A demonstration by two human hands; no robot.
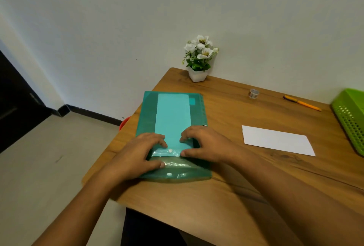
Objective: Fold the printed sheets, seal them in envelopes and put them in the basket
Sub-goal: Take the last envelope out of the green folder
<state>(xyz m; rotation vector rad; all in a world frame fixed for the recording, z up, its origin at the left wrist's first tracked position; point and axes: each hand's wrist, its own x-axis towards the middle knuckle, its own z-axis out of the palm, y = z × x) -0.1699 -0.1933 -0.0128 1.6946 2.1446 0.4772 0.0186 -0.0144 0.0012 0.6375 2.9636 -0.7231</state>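
A translucent green plastic envelope (149, 112) lies on the wooden table (236, 196), with a folded sheet (173, 114) showing through it as a pale strip. Its flap (177, 175) near the front edge lies open, a white snap button on it. My left hand (137, 155) and my right hand (204, 143) both press on the envelope's near end, fingers on either side of the second snap button (170, 150). A white folded sheet (277, 140) lies on the table to the right. The green perforated basket (348, 116) stands at the far right edge.
A white pot of white flowers (199, 58) stands at the table's back corner by the wall. A small tape roll (254, 93) and an orange pen (302, 103) lie at the back. Something red (124, 122) sits on the floor left of the table.
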